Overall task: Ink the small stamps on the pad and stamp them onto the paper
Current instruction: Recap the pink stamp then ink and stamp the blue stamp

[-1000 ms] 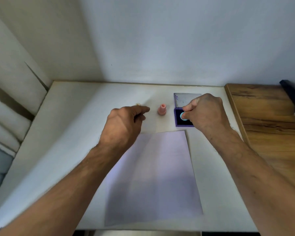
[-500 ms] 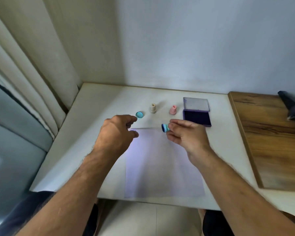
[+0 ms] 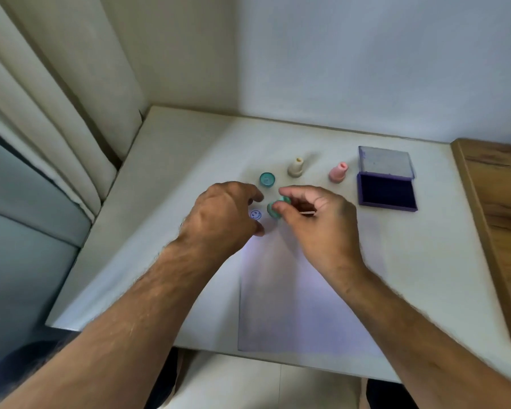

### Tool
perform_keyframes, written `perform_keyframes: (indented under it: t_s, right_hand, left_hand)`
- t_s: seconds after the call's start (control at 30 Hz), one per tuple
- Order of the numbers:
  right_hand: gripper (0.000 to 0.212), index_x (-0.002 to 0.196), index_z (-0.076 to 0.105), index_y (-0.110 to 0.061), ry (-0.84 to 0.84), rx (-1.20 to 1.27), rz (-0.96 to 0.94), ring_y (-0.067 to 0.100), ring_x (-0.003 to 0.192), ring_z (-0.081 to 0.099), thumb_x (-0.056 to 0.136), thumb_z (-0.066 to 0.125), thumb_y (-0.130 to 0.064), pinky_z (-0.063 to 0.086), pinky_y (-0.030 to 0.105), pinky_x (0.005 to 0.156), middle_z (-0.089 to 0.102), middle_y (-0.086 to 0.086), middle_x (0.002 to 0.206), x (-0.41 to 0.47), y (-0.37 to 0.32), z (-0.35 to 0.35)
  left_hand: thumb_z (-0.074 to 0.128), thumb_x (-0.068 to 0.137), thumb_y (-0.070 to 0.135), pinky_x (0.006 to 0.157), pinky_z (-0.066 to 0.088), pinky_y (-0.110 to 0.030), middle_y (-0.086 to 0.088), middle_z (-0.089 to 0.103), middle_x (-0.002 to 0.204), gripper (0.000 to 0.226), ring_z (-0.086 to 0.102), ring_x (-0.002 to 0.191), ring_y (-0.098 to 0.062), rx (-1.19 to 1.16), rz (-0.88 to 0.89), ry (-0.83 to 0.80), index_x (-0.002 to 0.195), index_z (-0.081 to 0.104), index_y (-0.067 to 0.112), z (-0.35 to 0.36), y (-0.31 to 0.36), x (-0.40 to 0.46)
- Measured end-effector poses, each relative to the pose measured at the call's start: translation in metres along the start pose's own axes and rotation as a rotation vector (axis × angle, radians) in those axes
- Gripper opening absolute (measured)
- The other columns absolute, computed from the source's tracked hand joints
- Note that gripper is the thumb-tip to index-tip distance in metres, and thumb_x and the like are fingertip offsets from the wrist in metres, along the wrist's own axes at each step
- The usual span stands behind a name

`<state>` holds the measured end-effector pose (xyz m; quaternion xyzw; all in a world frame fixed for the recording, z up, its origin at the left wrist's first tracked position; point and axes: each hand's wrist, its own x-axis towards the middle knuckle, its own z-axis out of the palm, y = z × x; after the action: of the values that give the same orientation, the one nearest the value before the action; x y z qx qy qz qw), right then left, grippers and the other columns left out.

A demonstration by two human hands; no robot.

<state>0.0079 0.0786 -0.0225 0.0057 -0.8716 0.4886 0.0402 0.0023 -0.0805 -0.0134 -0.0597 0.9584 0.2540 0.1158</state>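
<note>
- Far left of the grip: pale curtain [image 3: 56, 119] hanging in folds beside the white table [image 3: 165, 160].
- Left hand [image 3: 222, 219], one of two in view: fingers loosely curled and holding nothing, resting at the top left corner of the paper, just left of the grip.
- One blue smiley print [image 3: 255, 214] on the paper, between the left hand's fingers and the held stamp, just left of the grip.
- One teal cap [image 3: 267, 179] lying open side up on the table, just beyond and slightly left of the grip.
- The grip itself: right hand [image 3: 322, 225] pinching one teal stamp [image 3: 278, 208] between thumb and fingertips, tilted on its side, held above the top edge of the paper; touching the sheet or not, cannot tell.
- One sheet of paper [image 3: 301, 296], running from under the grip back toward the near table edge.
- One beige stamp [image 3: 295, 167] upright beyond the grip.
- One pink stamp [image 3: 338, 172] upright beyond and right of the grip; three stamps counted in all.
- One purple ink pad [image 3: 386, 193] well right of the grip, open, with its clear lid [image 3: 385, 162] lying back behind it.
- Far right of the grip: one wooden board [image 3: 496, 219] along the table's right side.
</note>
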Motion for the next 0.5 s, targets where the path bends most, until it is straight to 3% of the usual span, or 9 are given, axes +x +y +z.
perform_keyframes:
  t_s: [0.2, 0.3, 0.5]
  right_hand:
    - [0.026, 0.104, 0.075, -0.016, 0.007, -0.151, -0.188, 0.009, 0.082, 0.069, 0.078, 0.080, -0.019, 0.055, 0.021, 0.082, 0.073, -0.002, 0.096, -0.003, 0.011, 0.010]
    - [0.024, 0.101, 0.075, -0.016, 0.026, -0.153, -0.189, 0.007, 0.078, 0.068, 0.078, 0.080, -0.019, 0.053, 0.015, 0.079, 0.072, -0.002, 0.093, -0.002, 0.014, 0.009]
    - [0.025, 0.102, 0.074, -0.016, 0.022, -0.177, -0.213, 0.007, 0.078, 0.068, 0.078, 0.080, -0.019, 0.053, 0.013, 0.079, 0.073, -0.001, 0.094, -0.003, 0.015, 0.011]
  left_hand:
    - [0.084, 0.068, 0.038, 0.077, 0.046, -0.026, 0.007, 0.060, 0.110, 0.049, 0.061, 0.101, -0.019, 0.039, 0.015, 0.009, 0.113, 0.064, 0.035, 0.008, -0.007, 0.000]
    - [0.085, 0.067, 0.034, 0.080, 0.051, -0.030, 0.008, 0.057, 0.105, 0.047, 0.061, 0.098, -0.018, 0.008, 0.024, 0.014, 0.110, 0.064, 0.034, 0.009, -0.010, -0.001]
    - [0.084, 0.068, 0.034, 0.079, 0.047, -0.027, 0.008, 0.055, 0.106, 0.048, 0.059, 0.100, -0.019, -0.002, 0.036, 0.015, 0.111, 0.063, 0.033, 0.008, -0.010, -0.001]
